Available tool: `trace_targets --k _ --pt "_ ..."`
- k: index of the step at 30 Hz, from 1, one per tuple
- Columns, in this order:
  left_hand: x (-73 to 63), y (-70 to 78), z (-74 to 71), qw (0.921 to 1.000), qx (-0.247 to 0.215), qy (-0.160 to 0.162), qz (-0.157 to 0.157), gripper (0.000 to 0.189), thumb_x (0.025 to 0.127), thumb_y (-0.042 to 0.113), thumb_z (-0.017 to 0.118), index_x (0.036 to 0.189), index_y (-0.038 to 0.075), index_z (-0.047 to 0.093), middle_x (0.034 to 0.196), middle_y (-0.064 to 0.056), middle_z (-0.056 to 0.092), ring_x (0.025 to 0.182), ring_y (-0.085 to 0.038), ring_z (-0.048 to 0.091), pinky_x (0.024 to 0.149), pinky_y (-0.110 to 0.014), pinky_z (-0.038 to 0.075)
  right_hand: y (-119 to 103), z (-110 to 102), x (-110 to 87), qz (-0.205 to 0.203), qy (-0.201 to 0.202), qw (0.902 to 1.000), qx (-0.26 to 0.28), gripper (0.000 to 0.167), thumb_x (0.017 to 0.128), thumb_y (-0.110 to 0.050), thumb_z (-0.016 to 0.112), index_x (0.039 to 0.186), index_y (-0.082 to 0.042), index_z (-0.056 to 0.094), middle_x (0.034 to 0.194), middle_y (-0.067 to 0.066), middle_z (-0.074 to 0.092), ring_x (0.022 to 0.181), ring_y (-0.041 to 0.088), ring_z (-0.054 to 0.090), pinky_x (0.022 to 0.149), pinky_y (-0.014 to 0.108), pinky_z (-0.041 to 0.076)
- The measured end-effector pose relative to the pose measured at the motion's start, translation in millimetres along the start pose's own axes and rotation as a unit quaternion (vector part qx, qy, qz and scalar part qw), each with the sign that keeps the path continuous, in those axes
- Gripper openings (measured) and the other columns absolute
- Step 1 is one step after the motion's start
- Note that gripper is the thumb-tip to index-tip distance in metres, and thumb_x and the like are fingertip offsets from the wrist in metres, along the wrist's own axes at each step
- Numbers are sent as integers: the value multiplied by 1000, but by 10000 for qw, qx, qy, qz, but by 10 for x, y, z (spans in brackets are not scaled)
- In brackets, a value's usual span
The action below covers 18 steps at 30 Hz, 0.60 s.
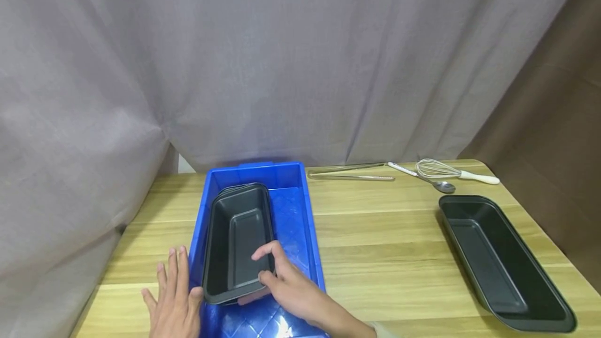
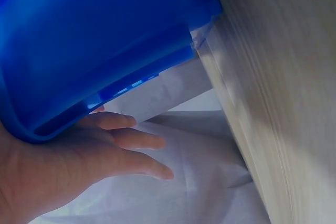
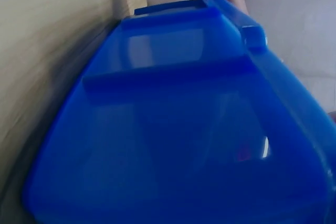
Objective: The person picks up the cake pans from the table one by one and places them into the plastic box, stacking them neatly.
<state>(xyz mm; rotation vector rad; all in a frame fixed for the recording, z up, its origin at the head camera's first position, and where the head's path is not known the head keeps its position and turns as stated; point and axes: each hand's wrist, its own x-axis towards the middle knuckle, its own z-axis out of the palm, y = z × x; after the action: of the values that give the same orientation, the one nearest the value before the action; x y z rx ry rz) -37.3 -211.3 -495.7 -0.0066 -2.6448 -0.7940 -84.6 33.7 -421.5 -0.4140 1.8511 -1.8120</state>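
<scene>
Dark loaf pan (image 1: 246,244) sitting in a blue plastic bin (image 1: 287,213).
The right hand (image 1: 290,283) curls its fingers round the near corner; the left hand (image 1: 176,296) spreads its straight at the bin's side. Gripped by one corner, it could tip, I'd say, or drag the pans nested beneath (image 1: 228,190).

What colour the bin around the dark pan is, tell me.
Blue; the bin shows best in the head view.

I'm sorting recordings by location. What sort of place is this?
Probably a makeshift, curtained-off workspace rather than a working kitchen; the wider room is out of view. Grey cloth hangs behind a wood-grain table where a whisk lies.
</scene>
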Motion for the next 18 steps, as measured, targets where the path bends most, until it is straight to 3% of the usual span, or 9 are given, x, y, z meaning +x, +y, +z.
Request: trace_targets --k 2,4,6,8,9,14,16,17,18 --pt "1 9 -3 10000 -46 2 -12 66 120 38 26 178 20 1 180 -30 15 151 -77 20 108 -100 5 12 -13 3 -123 -98 9997 166 28 111 -1 42 138 -10 41 113 28 78 79 38 81 88 34 57" --pt "3 11 -6 10000 -78 4 -15 66 120 38 26 178 19 1 180 -31 16 151 -77 20 108 -100 5 28 -21 9 -230 -157 9995 124 29 110 3 40 137 -7 41 117 32 79 102 46 82 91 31 56" --pt "2 9 -4 9999 -107 25 -2 66 120 39 26 178 19 1 180 -31 16 151 -77 20 108 -100 4 42 -32 16 -247 -135 9996 -54 31 109 5 40 137 -9 41 111 30 80 100 42 83 71 22 49" --pt "1 8 -3 9999 -126 36 3 66 120 39 26 178 19 1 180 -31 15 152 -77 19 108 -100 4 53 -34 19 -215 -84 9991 -367 33 109 5 41 137 -12 41 96 24 83 97 34 84 52 20 30" --pt "2 10 -1 9999 -130 52 15 66 120 39 26 178 19 2 180 -30 15 152 -77 20 108 -100 4 55 -35 18 -193 -62 9985 -507 35 109 5 42 138 -14 41 91 21 83 91 33 84 48 21 22" --pt "3 22 3 9999 -144 85 33 66 121 40 26 178 17 3 180 -30 15 153 -76 20 109 -99 4 37 -26 -2 -117 103 9955 -939 48 108 5 43 148 -21 38 80 17 82 81 20 83 46 21 22" --pt "4 25 0 9999 -155 66 20 67 121 40 26 178 16 3 180 -31 16 153 -75 19 109 -99 4 21 -17 -12 -110 195 9945 -1024 54 108 6 43 154 -22 37 105 19 84 78 17 83 62 28 49" --pt "3 26 -2 9998 -166 49 10 67 121 40 26 178 15 3 180 -31 15 153 -75 19 110 -99 3 14 -12 -17 -92 246 9938 -1081 57 108 7 43 157 -22 36 126 22 79 75 17 83 82 37 58" --pt "3 26 -3 9998 -179 26 -3 67 121 40 27 178 15 4 180 -32 15 154 -75 19 110 -99 3 7 -6 -21 -54 301 9927 -1168 60 108 7 44 160 -22 35 127 25 78 76 15 82 106 47 54"
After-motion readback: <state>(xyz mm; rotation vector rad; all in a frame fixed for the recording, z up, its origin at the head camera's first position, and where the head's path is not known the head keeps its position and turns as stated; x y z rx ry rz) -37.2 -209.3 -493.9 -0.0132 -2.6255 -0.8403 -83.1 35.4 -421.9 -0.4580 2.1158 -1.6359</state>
